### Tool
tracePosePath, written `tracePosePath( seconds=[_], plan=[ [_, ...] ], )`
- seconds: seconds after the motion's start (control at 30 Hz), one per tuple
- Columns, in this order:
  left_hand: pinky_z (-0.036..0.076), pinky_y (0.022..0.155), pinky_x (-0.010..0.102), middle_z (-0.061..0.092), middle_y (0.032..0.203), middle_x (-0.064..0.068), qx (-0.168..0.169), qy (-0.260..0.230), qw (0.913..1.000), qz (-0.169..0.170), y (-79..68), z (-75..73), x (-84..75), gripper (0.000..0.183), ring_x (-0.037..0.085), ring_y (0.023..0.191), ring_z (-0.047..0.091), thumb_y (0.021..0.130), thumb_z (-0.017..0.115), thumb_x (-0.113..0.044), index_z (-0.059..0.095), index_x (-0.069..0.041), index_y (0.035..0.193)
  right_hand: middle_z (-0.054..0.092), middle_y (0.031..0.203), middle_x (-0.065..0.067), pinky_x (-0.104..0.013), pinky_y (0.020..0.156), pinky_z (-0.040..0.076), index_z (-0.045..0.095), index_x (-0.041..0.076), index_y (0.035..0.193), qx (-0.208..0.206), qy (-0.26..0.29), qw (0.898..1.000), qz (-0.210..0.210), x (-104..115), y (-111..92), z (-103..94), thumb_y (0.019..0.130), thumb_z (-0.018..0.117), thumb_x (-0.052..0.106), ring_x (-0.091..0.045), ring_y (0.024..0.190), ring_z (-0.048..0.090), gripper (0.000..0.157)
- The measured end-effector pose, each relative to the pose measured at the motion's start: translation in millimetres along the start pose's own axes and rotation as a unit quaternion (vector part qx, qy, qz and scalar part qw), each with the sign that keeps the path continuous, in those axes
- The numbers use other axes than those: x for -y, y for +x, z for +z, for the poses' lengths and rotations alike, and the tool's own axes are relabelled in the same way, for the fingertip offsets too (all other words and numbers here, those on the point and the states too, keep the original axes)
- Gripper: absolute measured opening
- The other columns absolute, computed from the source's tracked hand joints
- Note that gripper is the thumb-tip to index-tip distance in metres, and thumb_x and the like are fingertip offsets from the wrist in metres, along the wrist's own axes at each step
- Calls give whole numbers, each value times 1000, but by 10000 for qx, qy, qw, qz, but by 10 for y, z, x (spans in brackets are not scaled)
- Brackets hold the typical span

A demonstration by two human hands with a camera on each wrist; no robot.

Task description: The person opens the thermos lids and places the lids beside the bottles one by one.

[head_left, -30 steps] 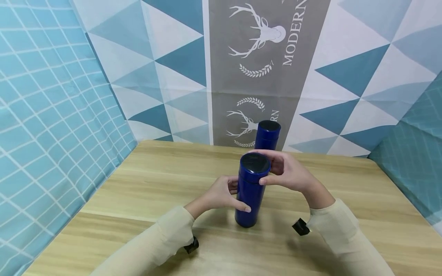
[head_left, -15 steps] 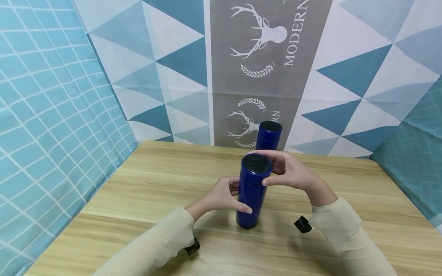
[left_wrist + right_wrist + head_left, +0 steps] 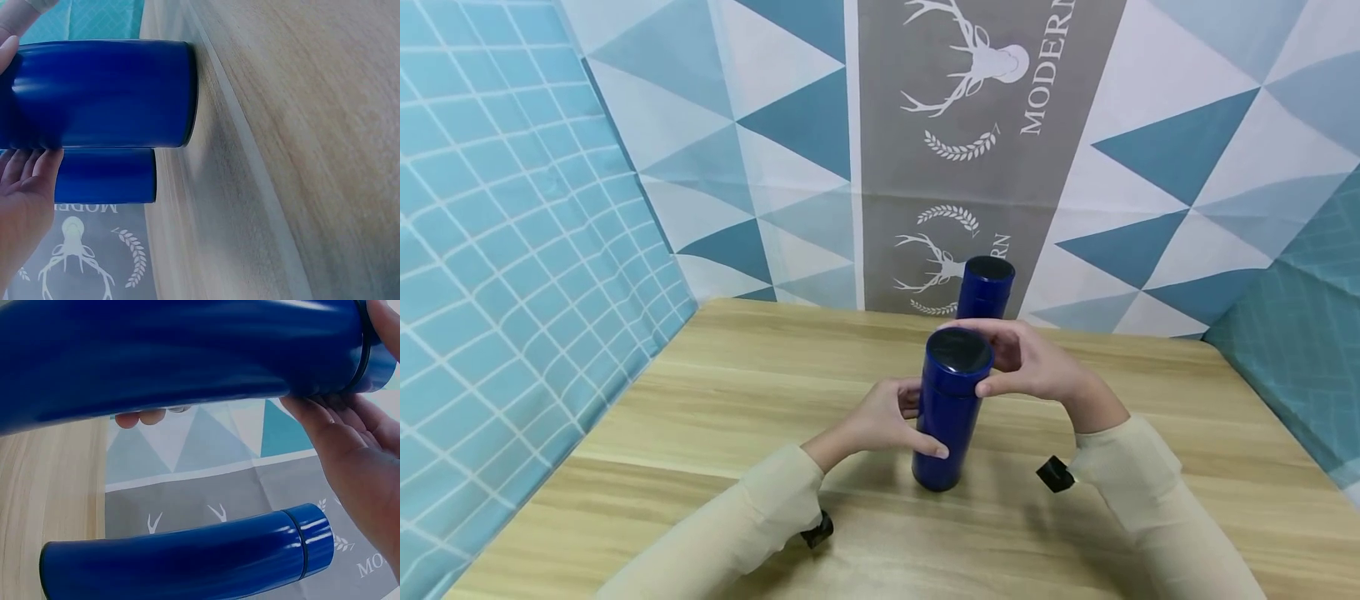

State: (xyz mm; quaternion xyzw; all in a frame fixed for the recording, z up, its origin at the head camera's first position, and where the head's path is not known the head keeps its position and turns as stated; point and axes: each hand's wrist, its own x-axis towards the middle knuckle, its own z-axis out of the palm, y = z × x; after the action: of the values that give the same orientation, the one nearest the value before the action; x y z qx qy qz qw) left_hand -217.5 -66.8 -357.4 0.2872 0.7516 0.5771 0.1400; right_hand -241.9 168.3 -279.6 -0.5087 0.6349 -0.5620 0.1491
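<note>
A dark blue thermos bottle with a shiny black top stands nearly upright at mid-table, between both hands. My left hand grips its body from the left, thumb across the near side. Higher up, my right hand holds the lid from the right, its thumb on the near side and fingers behind. In the right wrist view a dark seam separates the lid from the body. Behind it is a second blue thermos bottle, partly hidden by the right hand and touched by neither hand as far as shows.
The wooden table extends to both sides of the bottles. A patterned cloth with triangles and deer heads hangs behind its far edge. A blue checked cloth covers the left side. Dark wrist devices sit under the sleeves.
The head view has shifted slightly. Both hands keep nearly the same hold on the front thermos bottle, and the rear one stays where it was.
</note>
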Motion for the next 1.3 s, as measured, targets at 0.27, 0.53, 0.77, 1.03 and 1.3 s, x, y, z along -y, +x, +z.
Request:
tracePosePath(
  seconds=[0.27, 0.53, 0.77, 1.03, 1.3],
  plan=[
    [53, 98, 29, 68, 123, 12, 15, 63, 10000, -22, 13, -7, -10, 64, 17, 110, 67, 67, 85, -7, 60, -6, 126, 56, 138, -1, -34, 104, 50, 39, 1, 143, 189, 189, 9996, 25, -25, 15, -58, 87, 69, 7, -17, 126, 57, 64],
    [54, 99, 32, 68, 122, 15, 24, -31, 10000, 74, 43, -11, -17, 63, 18, 108, 67, 67, 84, -4, 60, -3, 125, 59, 135, 2, -29, 101, 52, 39, 2, 143, 289, 442, 9986, -3, -46, 24, -105, 87, 70, 9, -18, 123, 59, 65],
    [54, 97, 28, 68, 120, 16, 10, -91, 9999, 77, 36, 9, -13, 61, 16, 106, 68, 66, 85, -3, 61, -2, 123, 59, 136, 3, -28, 101, 51, 39, 3, 144, 514, 614, 9966, -166, -88, 28, -132, 88, 68, 6, -16, 123, 59, 63],
    [54, 98, 32, 68, 121, 15, 9, 29, 10000, 36, 41, -5, -28, 62, 17, 107, 68, 67, 84, -5, 60, -3, 124, 58, 137, 3, -30, 100, 52, 41, 6, 144, 691, 583, 9957, -195, -104, 59, -187, 87, 69, 8, -16, 124, 59, 63],
    [54, 96, 27, 68, 120, 16, -22, -93, 10000, 12, 26, 17, -13, 62, 17, 106, 68, 66, 85, -3, 61, -2, 123, 54, 142, -2, -33, 103, 50, 39, 6, 145, 764, 664, 9949, 8, -123, 55, -192, 87, 70, 11, -21, 129, 55, 65]
  ],
)
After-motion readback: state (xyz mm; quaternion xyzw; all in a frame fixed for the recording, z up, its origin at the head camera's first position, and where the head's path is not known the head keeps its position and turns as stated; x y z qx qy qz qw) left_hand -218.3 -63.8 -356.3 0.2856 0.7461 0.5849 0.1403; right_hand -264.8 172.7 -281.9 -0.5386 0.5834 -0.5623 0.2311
